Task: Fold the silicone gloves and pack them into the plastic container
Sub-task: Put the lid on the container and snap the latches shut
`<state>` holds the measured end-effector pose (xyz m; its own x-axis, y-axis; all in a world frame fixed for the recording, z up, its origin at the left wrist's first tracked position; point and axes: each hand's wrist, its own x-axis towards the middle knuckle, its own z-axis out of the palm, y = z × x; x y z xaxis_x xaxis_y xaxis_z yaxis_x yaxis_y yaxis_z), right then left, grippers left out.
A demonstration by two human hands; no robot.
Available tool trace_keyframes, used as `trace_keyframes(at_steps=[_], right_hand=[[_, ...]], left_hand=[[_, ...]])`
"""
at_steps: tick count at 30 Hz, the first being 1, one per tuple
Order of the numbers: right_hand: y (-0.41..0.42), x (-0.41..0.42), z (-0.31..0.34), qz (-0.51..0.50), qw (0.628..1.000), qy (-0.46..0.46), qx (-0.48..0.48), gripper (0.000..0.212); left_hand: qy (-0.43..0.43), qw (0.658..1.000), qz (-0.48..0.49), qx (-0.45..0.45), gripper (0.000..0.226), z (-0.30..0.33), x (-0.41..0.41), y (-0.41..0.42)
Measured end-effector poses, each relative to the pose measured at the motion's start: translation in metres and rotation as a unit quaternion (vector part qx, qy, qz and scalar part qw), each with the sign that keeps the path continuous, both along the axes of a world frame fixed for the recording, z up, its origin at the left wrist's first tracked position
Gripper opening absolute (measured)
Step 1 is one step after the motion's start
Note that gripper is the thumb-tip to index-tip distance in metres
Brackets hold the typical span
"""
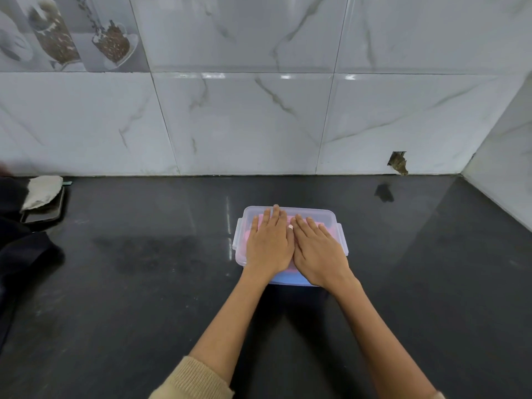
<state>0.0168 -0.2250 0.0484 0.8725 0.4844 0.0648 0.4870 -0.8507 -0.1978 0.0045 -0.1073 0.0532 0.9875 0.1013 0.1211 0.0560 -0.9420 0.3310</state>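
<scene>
The clear plastic container (290, 243) sits on the dark counter (144, 283), about midway along it and well in front of the marbled wall tiles (244, 119). Its translucent lid (302, 213) is on top, and the pink silicone gloves (244, 236) show through it, already inside the container. The left hand (269, 246) and the right hand (316, 251) lie flat side by side on the lid, touching each other, fingers straight and pointing toward the wall; neither has a grip on anything, both palms simply press down. The step in hand looks like seating the lid, so folding and packing seem done. The side clips (342, 237) appear to stand out from the container's walls, though it is hard to tell whether they are latched. The next move likely calls for shifting the fingers to the container's edges and snapping each clip down while the lid sits level. Far left of the container, a pale cloth (43, 191) rests on a small tray (43, 216).
</scene>
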Motion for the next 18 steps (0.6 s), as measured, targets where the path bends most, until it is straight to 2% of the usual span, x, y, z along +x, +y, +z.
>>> trace_keyframes(at_steps=[9,13,15,18], right_hand=[[-0.001,-0.005,-0.001,-0.016,0.997,-0.047,0.051,0.047],[-0.008,-0.008,-0.008,-0.117,0.986,-0.107,0.061,0.050],[-0.017,-0.012,-0.016,-0.204,0.961,-0.085,0.166,0.051],[-0.028,-0.022,-0.025,-0.276,0.881,0.041,0.382,0.056]], left_hand=[[0.057,0.998,-0.006,-0.001,0.054,-0.002,0.000,0.002],[0.050,0.999,0.007,0.011,0.055,-0.005,-0.003,0.000],[0.047,0.999,0.009,0.007,0.055,-0.006,-0.002,-0.001],[0.044,0.999,0.009,0.007,0.056,-0.007,-0.001,-0.001]])
